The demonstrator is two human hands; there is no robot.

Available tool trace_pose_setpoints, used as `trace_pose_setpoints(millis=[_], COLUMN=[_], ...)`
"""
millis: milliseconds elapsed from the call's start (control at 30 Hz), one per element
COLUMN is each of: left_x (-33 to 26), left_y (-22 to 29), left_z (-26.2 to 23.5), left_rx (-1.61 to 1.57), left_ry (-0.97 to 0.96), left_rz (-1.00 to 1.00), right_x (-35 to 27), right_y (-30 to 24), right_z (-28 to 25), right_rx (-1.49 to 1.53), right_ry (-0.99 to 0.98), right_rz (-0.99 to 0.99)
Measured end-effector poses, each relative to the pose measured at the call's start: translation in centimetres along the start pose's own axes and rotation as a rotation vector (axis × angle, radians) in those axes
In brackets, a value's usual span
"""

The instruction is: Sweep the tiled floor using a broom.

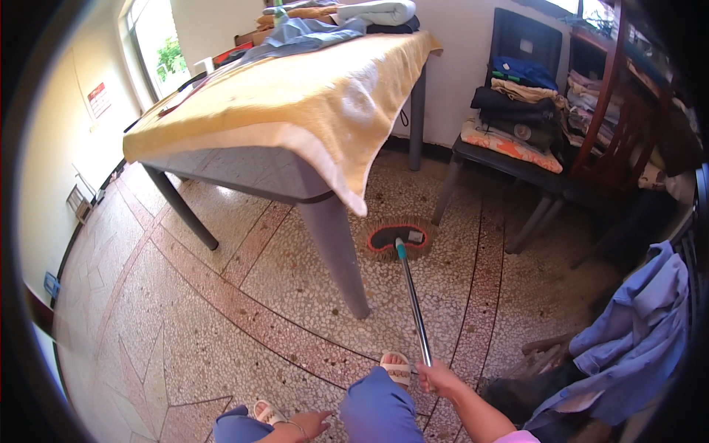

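Observation:
My right hand point(439, 378) grips the lower end of a metal mop handle point(413, 303). The handle runs up to a flat mop head point(399, 238) with a red rim and brown fringe, lying on the terrazzo floor just right of the table leg point(336, 251). My left hand point(310, 424) rests by my left knee near the lower edge, fingers loosely spread, holding nothing. My knees in blue trousers and my sandalled feet show at the bottom.
A grey table point(244, 166) draped in a yellow cloth point(295, 88) carries folded clothes. A dark chair point(509, 118) stacked with folded laundry stands at the right wall. A blue shirt point(635, 340) hangs at the right edge. A window point(159, 48) glows far left.

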State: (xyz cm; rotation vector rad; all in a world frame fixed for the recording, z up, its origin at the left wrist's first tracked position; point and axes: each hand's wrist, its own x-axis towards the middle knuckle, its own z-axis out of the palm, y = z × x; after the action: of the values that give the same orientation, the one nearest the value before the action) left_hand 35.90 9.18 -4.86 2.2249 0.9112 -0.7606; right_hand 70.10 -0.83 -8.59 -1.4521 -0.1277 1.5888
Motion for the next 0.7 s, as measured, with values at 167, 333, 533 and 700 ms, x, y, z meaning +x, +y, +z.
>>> trace_pose_setpoints(millis=[167, 333, 533, 700], left_x=[-2.3, -7.2, -11.5, -15.0], left_y=[-0.9, -1.5, -2.7, -3.1], left_z=[0.7, 0.4, 3.0, 3.1], left_rx=[-0.053, -0.078, -0.111, -0.133], left_ry=[0.013, 0.071, 0.258, 0.246], left_rz=[0.081, 0.047, 0.122, 0.061], right_x=[-9.3, -15.0, -21.2, -27.2], right_y=[3.5, 5.3, 5.9, 6.4], right_z=[2.4, 6.6, 10.2, 15.0], right_rx=[0.252, 0.386, 0.48, 0.483], right_ry=[0.028, 0.095, 0.047, -0.015], right_rz=[0.087, 0.124, 0.281, 0.433])
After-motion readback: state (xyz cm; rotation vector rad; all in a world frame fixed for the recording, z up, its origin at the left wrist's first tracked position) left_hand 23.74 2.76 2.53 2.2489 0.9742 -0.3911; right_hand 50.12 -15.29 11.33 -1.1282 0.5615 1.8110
